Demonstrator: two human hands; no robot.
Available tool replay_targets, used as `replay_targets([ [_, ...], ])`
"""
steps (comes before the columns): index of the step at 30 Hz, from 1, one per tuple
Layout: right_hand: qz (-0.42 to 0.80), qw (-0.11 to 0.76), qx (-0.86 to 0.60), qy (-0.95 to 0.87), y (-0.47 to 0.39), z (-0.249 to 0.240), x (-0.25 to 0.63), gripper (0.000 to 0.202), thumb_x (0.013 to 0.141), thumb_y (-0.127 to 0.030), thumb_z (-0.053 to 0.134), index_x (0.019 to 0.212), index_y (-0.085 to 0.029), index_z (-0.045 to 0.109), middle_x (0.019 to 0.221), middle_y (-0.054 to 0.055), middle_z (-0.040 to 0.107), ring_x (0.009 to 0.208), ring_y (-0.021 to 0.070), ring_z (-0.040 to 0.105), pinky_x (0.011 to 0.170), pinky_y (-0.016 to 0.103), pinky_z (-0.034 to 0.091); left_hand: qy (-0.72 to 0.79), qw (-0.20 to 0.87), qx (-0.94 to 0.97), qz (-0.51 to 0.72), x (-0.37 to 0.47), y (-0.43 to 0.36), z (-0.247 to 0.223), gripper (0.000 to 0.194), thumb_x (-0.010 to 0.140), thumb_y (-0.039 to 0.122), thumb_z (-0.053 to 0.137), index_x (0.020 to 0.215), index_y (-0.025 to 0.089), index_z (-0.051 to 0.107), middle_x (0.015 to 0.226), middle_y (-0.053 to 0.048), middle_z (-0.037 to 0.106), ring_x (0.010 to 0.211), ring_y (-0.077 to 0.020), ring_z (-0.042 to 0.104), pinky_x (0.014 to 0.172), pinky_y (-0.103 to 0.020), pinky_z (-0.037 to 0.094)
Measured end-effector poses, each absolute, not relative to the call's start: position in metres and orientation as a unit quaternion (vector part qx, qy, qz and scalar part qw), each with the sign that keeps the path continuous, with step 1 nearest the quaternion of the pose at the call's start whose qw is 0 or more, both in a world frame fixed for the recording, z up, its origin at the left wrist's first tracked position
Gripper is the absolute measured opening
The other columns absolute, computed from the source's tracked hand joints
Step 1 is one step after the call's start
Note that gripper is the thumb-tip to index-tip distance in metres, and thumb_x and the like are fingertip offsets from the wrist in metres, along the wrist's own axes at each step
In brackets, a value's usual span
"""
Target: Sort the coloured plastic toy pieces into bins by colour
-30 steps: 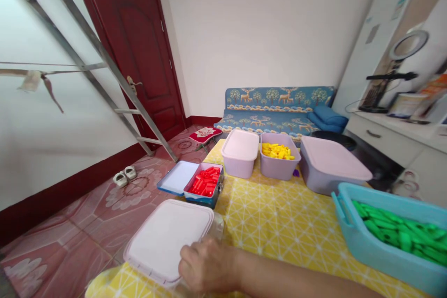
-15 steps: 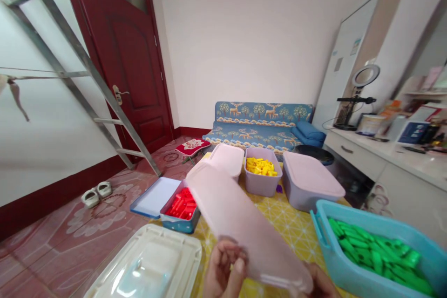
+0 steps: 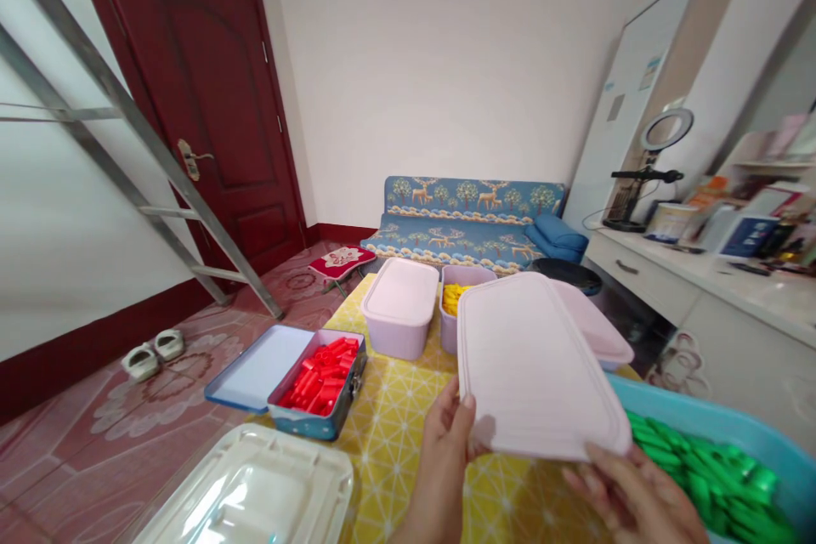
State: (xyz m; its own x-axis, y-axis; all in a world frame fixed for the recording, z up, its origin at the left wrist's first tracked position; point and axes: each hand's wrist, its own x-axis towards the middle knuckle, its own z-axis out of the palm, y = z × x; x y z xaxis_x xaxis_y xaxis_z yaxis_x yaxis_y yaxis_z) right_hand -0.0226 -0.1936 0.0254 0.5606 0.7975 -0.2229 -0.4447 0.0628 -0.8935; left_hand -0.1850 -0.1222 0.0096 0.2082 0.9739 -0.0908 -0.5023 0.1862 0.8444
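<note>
Head view: pink lid (image 3: 535, 365), right of centre, pointed lengthwise upper-left; left hand (image 3: 444, 433), upright, and right hand (image 3: 637, 489), angled leftward, had fingers clamped on it.

1. The left hand (image 3: 448, 433) is raised, closed in a pinch, its thumb (image 3: 467, 415) pointing upward and its fingers partly hidden behind.
2. The left forearm (image 3: 426, 518) rises from the bottom edge, bare at the wrist.
3. The right hand (image 3: 643, 493) sits lower, reaching inward, digits bent and gripping.
4. The two hands are apart.
</note>
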Motion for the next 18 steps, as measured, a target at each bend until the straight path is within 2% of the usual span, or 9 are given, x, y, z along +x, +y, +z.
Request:
replay_targets([
  [3, 0.453, 0.689, -0.520, -0.224, -0.156, 0.037, -0.008, 0.038, 0.049, -0.027, 0.085, 0.071, -0.018, 0.056, 0.054, -0.007, 0.059, 0.050, 0.0097, 0.057, 0.061, 0.028, 0.061, 0.306, 0.680, 0.399, 0.533, -0.172, -0.086, 0.027, 0.047, 0.075, 0.039, 0.063, 0.115, 0.015, 0.061, 0.082, -0.005, 0.065, 0.060, -0.0113, 0.055, 0.047, -0.019, 0.049],
  [6, 0.422, 0.627, -0.587, -0.291, -0.109, 0.051, 0.016, 0.037, 0.064, -0.038, 0.076, 0.089, -0.018, 0.059, 0.066, -0.002, 0.065, 0.051, 0.0122, 0.059, 0.044, 0.023, 0.052, 0.329, 0.624, 0.424, 0.568, -0.155, -0.042, 0.034, 0.037, 0.073, 0.030, 0.058, 0.105, 0.013, 0.065, 0.072, -0.001, 0.061, 0.052, -0.0091, 0.049, 0.042, -0.018, 0.046],
  [8, 0.320, 0.558, -0.679, -0.355, -0.074, 0.063, 0.035, 0.040, 0.078, -0.047, 0.061, 0.103, -0.017, 0.059, 0.075, 0.003, 0.068, 0.052, 0.0139, 0.060, 0.038, 0.021, 0.044, 0.355, 0.593, 0.428, 0.583, -0.142, -0.017, 0.035, 0.030, 0.073, 0.028, 0.056, 0.095, 0.011, 0.068, 0.066, 0.000, 0.058, 0.048, -0.0086, 0.046, 0.039, -0.018, 0.043],
  [9, 0.245, 0.501, -0.728, -0.400, -0.057, 0.068, 0.045, 0.043, 0.084, -0.048, 0.053, 0.111, -0.015, 0.058, 0.082, 0.007, 0.069, 0.057, 0.0157, 0.063, 0.040, 0.023, 0.045, 0.365, 0.583, 0.426, 0.588, -0.136, -0.006, 0.034, 0.027, 0.073, 0.027, 0.056, 0.091, 0.011, 0.068, 0.063, 0.001, 0.056, 0.046, -0.0082, 0.044, 0.039, -0.019, 0.042],
  [11, 0.101, 0.349, -0.790, -0.494, -0.025, 0.077, 0.062, 0.045, 0.089, -0.039, 0.046, 0.123, -0.010, 0.052, 0.097, 0.013, 0.071, 0.075, 0.0188, 0.068, 0.057, 0.026, 0.052, 0.379, 0.571, 0.421, 0.595, -0.125, 0.009, 0.033, 0.023, 0.074, 0.027, 0.056, 0.085, 0.011, 0.069, 0.060, 0.001, 0.055, 0.044, -0.0080, 0.042, 0.039, -0.019, 0.042],
  [14, 0.024, 0.242, -0.811, -0.532, 0.011, 0.081, 0.074, 0.044, 0.085, -0.027, 0.052, 0.125, -0.009, 0.054, 0.114, 0.017, 0.067, 0.103, 0.0257, 0.064, 0.083, 0.034, 0.050, 0.390, 0.563, 0.412, 0.602, -0.112, 0.023, 0.033, 0.027, 0.077, 0.032, 0.057, 0.091, 0.013, 0.070, 0.067, -0.002, 0.063, 0.051, -0.0111, 0.051, 0.045, -0.020, 0.046],
  [16, 0.007, 0.206, -0.824, -0.529, 0.026, 0.079, 0.074, 0.041, 0.085, -0.027, 0.051, 0.122, -0.012, 0.059, 0.118, 0.018, 0.065, 0.110, 0.0305, 0.061, 0.089, 0.040, 0.047, 0.391, 0.547, 0.408, 0.618, -0.108, 0.028, 0.033, 0.032, 0.080, 0.036, 0.057, 0.100, 0.015, 0.069, 0.081, -0.006, 0.070, 0.068, -0.0161, 0.062, 0.057, -0.024, 0.051],
  [18, -0.009, 0.171, -0.834, -0.525, 0.037, 0.075, 0.068, 0.040, 0.087, -0.027, 0.046, 0.123, -0.015, 0.059, 0.118, 0.018, 0.065, 0.110, 0.0321, 0.061, 0.088, 0.043, 0.046, 0.384, 0.521, 0.406, 0.645, -0.107, 0.031, 0.031, 0.035, 0.081, 0.036, 0.057, 0.108, 0.016, 0.067, 0.096, -0.009, 0.072, 0.088, -0.0204, 0.065, 0.073, -0.027, 0.053],
])
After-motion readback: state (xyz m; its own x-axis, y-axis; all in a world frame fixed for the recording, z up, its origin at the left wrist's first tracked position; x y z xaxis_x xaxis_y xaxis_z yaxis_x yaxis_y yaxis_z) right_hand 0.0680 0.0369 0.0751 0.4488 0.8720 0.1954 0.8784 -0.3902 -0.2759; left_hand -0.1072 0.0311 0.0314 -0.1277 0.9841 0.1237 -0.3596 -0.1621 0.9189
